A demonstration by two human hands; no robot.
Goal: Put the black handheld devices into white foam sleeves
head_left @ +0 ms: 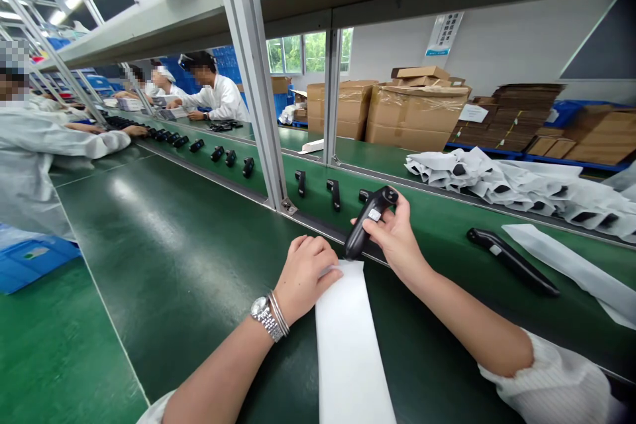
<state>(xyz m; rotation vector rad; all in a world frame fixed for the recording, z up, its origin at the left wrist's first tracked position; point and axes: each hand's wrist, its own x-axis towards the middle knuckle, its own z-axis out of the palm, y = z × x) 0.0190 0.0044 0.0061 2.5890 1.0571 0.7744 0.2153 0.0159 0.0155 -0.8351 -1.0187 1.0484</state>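
Observation:
My right hand is closed around a black angled handheld device with a small white label on its side. The device tilts, its rounded lower end just above the mouth of a long white sleeve bag. With fingers and thumb pinched at that upper edge, my left hand grips the bag, which lies flat on the green table. A silver watch and bracelets are on the left wrist. To the right of my right hand, another black device lies beside another white sleeve.
Several black devices stand in a row along the green belt. A metal post rises from the table's rail. White-wrapped items are piled at the right, with cardboard boxes behind. A co-worker's arm reaches in from the left.

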